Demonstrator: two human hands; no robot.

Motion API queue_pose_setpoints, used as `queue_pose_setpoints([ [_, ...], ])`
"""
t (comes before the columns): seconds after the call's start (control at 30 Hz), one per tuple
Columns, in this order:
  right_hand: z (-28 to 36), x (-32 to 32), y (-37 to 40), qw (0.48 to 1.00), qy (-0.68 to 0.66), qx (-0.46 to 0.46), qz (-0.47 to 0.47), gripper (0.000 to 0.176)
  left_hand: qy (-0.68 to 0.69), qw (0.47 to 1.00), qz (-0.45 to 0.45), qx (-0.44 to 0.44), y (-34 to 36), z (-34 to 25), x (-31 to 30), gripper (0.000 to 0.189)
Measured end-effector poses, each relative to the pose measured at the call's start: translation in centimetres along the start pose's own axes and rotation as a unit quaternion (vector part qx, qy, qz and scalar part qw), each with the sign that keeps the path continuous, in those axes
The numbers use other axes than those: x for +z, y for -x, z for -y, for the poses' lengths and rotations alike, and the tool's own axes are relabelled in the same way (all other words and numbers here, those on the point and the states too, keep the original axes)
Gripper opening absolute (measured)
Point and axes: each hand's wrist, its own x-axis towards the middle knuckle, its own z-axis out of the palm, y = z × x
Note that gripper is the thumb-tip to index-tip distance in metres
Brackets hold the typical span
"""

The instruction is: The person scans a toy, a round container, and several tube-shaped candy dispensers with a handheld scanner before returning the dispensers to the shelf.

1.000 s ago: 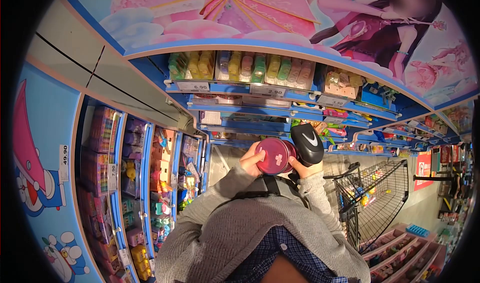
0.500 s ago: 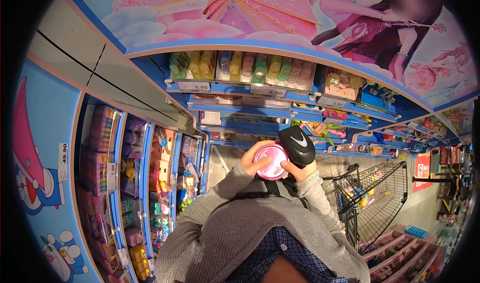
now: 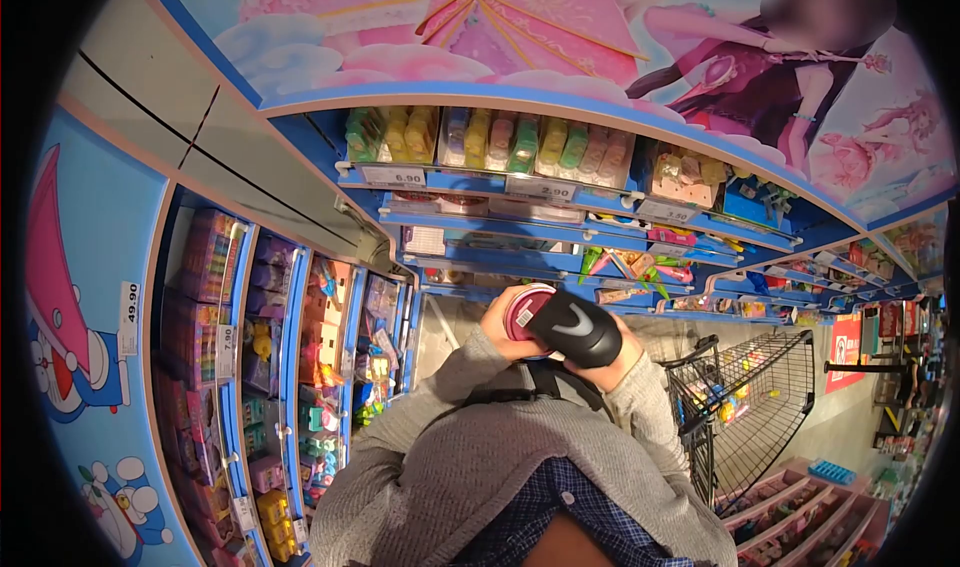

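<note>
My left hand [image 3: 497,325] is wrapped around a round, pink-rimmed container [image 3: 520,310]. Its dark pink face, with a small white barcode label, is turned up toward me. In my right hand [image 3: 615,361] sits a black handheld barcode scanner [image 3: 582,331], my fingers closed around it from the right and below. The scanner's front end overlaps the right part of the container in this view. Both hands are close together in front of my grey sweater, and part of the right hand's grip is hidden under the scanner.
Ahead are blue shelves [image 3: 470,183] of small colourful goods with price tags. More shelving [image 3: 240,307] runs along the left. A black wire shopping cart [image 3: 760,397] holding a few items stands at my right, with a pink divided display rack [image 3: 800,517] behind it.
The container has been turned over, from its light pink printed side to the barcode side. The scanner has swung left and down, bringing its front end over the container.
</note>
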Motion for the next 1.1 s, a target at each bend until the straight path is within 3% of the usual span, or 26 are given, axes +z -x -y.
queue_pose_setpoints([
  [0.1, -0.2, 1.2, 0.0, 0.997, 0.071, -0.012, 0.013, 0.038, -0.017, 0.999, 0.006, 0.029, -0.1, 0.4, 0.0, 0.070],
  [0.17, -0.8, 1.8, -0.1, 0.996, 0.074, 0.008, -0.047, 0.038, 0.020, 1.000, -0.001, -0.021, 0.0, -0.9, 0.3, 0.067],
  [0.2, -1.1, 2.0, -0.2, 0.995, 0.056, 0.029, -0.082, 0.036, 0.020, 1.000, -0.002, -0.019, 0.1, -0.9, 0.3, 0.067],
  [0.23, -1.5, 1.8, 0.2, 0.991, -0.043, 0.084, -0.091, 0.035, -0.002, 1.000, -0.018, 0.006, 0.2, -0.8, 0.3, 0.066],
  [0.27, -1.7, 1.5, 0.4, 0.956, -0.223, 0.171, -0.082, 0.036, -0.023, 0.999, -0.034, 0.031, 0.3, -0.8, 0.2, 0.065],
  [0.3, -1.9, 1.2, 0.5, 0.882, -0.393, 0.252, -0.069, 0.037, -0.023, 0.999, -0.035, 0.031, 0.4, -1.7, 0.4, 0.065],
  [0.37, -2.6, 0.6, 0.4, 0.826, -0.483, 0.288, -0.044, 0.040, -0.239, 0.964, -0.078, 0.089, 0.7, -4.6, 1.0, 0.064],
  [0.43, -2.9, 0.2, 0.2, 0.763, -0.573, 0.299, -0.020, 0.039, -0.270, 0.949, -0.101, 0.131, 0.5, -4.4, 1.5, 0.062],
  [0.5, -4.1, -0.1, 0.3, 0.718, -0.603, 0.347, 0.021, 0.045, -0.350, 0.866, -0.043, 0.356, 0.0, -4.0, 1.4, 0.059],
  [0.53, -4.3, -0.1, 0.2, 0.695, -0.636, 0.332, 0.044, 0.051, -0.394, 0.828, -0.007, 0.398, 0.0, -4.5, 1.2, 0.051],
  [0.57, -4.4, -0.1, 0.2, 0.671, -0.668, 0.316, 0.067, 0.058, -0.394, 0.828, -0.007, 0.398, 0.0, -5.0, 1.6, 0.051],
  [0.67, -3.5, 0.1, 0.0, 0.644, -0.696, 0.301, 0.102, 0.061, -0.490, 0.719, 0.046, 0.491, 0.5, -5.0, 3.0, 0.039],
  [0.7, -3.0, -0.4, 0.1, 0.696, -0.653, 0.281, 0.103, 0.059, -0.489, 0.719, 0.046, 0.493, 0.5, -5.0, 3.1, 0.039],
  [0.8, -5.1, -0.1, 0.2, 0.719, -0.628, 0.263, 0.141, 0.056, -0.515, 0.673, 0.083, 0.524, 0.4, -5.0, 3.1, 0.035],
  [0.9, -5.2, -0.3, 0.3, 0.756, -0.581, 0.250, 0.167, 0.057, -0.523, 0.704, 0.112, 0.468, 0.4, -5.8, 2.8, 0.039],
  [0.93, -4.7, -0.3, 0.3, 0.760, -0.585, 0.243, 0.145, 0.058, -0.507, 0.736, 0.054, 0.446, 0.5, -4.8, 2.8, 0.046],
  [0.97, -4.5, -0.3, 0.3, 0.763, -0.589, 0.236, 0.124, 0.058, -0.506, 0.736, 0.056, 0.447, 0.5, -4.5, 2.7, 0.046],
  [1.03, -4.8, 0.4, 0.6, 0.751, -0.606, 0.250, 0.083, 0.057, -0.445, 0.839, -0.045, 0.310, 0.6, -4.5, 2.6, 0.053],
  [1.07, -5.2, 0.5, 0.7, 0.761, -0.594, 0.251, 0.072, 0.056, -0.435, 0.857, -0.053, 0.270, 0.6, -4.4, 2.7, 0.069],
  [1.1, -5.7, 0.7, 0.7, 0.770, -0.583, 0.251, 0.062, 0.056, -0.435, 0.858, -0.051, 0.270, 0.6, -4.4, 2.7, 0.069],
])
